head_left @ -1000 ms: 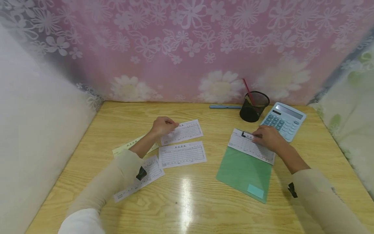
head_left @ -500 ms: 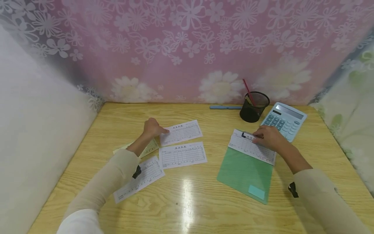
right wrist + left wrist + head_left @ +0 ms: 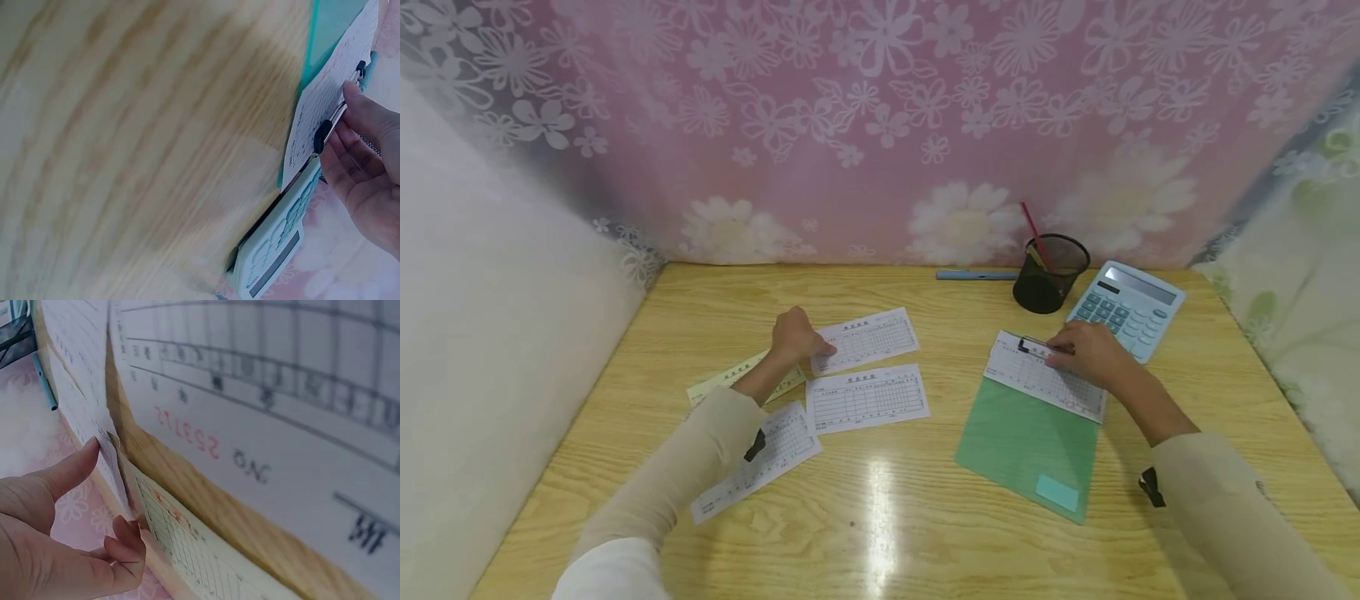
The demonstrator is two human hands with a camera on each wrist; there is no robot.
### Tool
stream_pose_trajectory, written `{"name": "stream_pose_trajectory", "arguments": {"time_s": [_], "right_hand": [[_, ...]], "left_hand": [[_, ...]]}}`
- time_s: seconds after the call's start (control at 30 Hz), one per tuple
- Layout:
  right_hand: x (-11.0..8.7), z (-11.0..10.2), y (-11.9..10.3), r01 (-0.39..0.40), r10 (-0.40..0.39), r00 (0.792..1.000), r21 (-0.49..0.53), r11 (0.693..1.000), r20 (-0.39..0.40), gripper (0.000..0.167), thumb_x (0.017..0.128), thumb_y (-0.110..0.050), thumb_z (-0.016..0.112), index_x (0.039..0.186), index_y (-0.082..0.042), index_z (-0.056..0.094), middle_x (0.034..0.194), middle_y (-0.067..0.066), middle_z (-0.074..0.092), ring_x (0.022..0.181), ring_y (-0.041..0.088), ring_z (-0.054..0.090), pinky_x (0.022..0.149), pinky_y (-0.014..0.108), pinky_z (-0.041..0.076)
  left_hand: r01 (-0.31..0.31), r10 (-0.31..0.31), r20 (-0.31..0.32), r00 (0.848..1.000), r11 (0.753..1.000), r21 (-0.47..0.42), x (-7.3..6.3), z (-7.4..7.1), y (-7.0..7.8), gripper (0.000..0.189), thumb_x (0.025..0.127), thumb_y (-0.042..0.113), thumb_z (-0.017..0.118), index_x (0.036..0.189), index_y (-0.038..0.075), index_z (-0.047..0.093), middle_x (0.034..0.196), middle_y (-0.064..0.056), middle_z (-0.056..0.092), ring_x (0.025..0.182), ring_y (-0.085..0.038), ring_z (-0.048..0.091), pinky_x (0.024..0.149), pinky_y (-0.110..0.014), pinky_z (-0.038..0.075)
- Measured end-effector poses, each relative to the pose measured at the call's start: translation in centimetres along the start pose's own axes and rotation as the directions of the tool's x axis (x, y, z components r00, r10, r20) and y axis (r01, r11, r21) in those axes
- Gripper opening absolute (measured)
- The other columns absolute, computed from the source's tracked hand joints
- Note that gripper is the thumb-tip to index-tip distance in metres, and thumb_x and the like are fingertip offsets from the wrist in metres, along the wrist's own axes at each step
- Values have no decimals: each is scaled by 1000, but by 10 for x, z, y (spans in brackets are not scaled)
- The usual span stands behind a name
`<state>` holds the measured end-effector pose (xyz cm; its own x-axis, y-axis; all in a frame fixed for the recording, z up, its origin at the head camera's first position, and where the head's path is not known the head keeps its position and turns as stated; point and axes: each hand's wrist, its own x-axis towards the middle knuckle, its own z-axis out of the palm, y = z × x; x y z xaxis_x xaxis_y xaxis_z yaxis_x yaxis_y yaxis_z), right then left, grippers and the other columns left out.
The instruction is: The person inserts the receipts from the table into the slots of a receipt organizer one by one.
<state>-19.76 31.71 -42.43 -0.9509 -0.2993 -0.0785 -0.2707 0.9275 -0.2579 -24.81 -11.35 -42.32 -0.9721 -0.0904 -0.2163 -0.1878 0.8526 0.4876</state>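
Note:
My left hand (image 3: 797,335) is at the left end of the upper white printed slip (image 3: 876,336). In the left wrist view its thumb (image 3: 81,464) touches that slip, while the other fingers bend near the slip's edge, apart from the thumb. My right hand (image 3: 1088,354) grips the metal clip (image 3: 337,117) of a green clipboard (image 3: 1026,433), thumb on the near side and fingers behind. White slips (image 3: 1037,379) lie under the clip. Another white slip (image 3: 868,400) lies just below the upper one. A yellow slip (image 3: 730,375) and a white slip (image 3: 775,450) are partly hidden by my left arm.
A light blue calculator (image 3: 1127,308) lies beside the clipboard's top right corner. Behind it stands a black mesh pen cup (image 3: 1047,287) with a red pencil (image 3: 1035,233), and a blue pen (image 3: 973,275) lies to its left. A flowered pink curtain (image 3: 865,167) backs the table (image 3: 925,517).
My left hand moved left off the upper slip's top, then slightly right and down so its thumb lies at the left end. The right hand has stayed on the clip.

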Motion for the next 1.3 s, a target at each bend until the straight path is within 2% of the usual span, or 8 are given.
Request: {"name": "stream_pose_trajectory", "arguments": {"time_s": [0.13, 0.3, 0.37, 0.47, 0.63, 0.77, 1.03, 1.3], "right_hand": [[0, 0, 0, -4, 4, 1000, 5, 1000, 1, 30, 87, -20, 69, 109, 0, 69, 102, 14, 68, 95, 31, 60, 83, 50, 50], [0, 1, 0, -18, 18, 1000, 15, 1000, 6, 31, 87, -21, 69, 109, 0, 69, 103, 14, 67, 95, 31, 60, 83, 50, 49], [0, 1, 0, -18, 18, 1000, 15, 1000, 4, 30, 86, -21, 70, 109, 0, 69, 103, 15, 67, 95, 31, 60, 83, 50, 49], [-1, 1, 1, -15, 15, 1000, 11, 1000, -2, 30, 86, -20, 70, 109, 0, 70, 102, 14, 67, 94, 31, 60, 83, 50, 50], [0, 2, 1, -4, 4, 1000, 3, 1000, -3, 29, 86, -19, 70, 108, 0, 70, 101, 14, 67, 93, 30, 60, 82, 50, 50], [1, 3, 1, -5, 5, 1000, 2, 1000, 8, 30, 86, -20, 70, 108, 0, 70, 101, 14, 67, 93, 30, 60, 83, 50, 50], [0, 1, 1, 7, -7, 1000, -3, 1000, -3, 29, 85, -19, 70, 107, 0, 70, 100, 14, 68, 94, 31, 61, 83, 50, 50], [0, 0, 0, 0, 0, 1000, -3, 1000, 6, 29, 86, -19, 69, 108, 0, 70, 103, 15, 68, 96, 32, 60, 85, 51, 50]], "left_hand": [[1, -1, -9, 1000, 1000, -18, 1, 2, 0, 50, 65, 22, 88, 93, -4, 56, 80, -12, 58, 68, -18, 46, 54, -23, 39], [-3, 2, -14, 1000, 999, -50, 3, 5, 0, 49, 66, 19, 87, 62, 9, 40, 59, -2, 40, 55, -13, 34, 46, -21, 28], [-20, 19, -23, 1000, 998, -55, 4, 6, -2, 62, 66, 19, 87, 58, 14, 26, 55, 3, 25, 50, -10, 24, 44, -20, 20], [-57, 56, -29, 998, 997, -50, 3, 8, -4, 67, 67, 20, 87, 55, 15, 21, 52, 5, 17, 48, -9, 16, 44, -19, 15], [-96, 95, -21, 995, 994, -45, 3, 9, -6, 63, 70, 20, 84, 50, 14, 24, 48, 4, 19, 49, -10, 19, 44, -19, 16], [-126, 126, -10, 992, 991, -42, 4, 9, -7, 48, 76, 20, 79, 50, 12, 40, 46, 4, 37, 50, -11, 33, 43, -19, 22], [-191, 192, -2, 981, 978, -84, 6, 10, -11, 28, 90, 22, 63, 68, 6, 57, 59, -2, 53, 50, -11, 42, 43, -20, 28], [-145, 178, 106, 978, 954, -264, 8, 7, -15, 27, 96, 15, 54, 116, -2, 57, 93, -16, 63, 47, -7, 57, 45, -17, 43]]}}
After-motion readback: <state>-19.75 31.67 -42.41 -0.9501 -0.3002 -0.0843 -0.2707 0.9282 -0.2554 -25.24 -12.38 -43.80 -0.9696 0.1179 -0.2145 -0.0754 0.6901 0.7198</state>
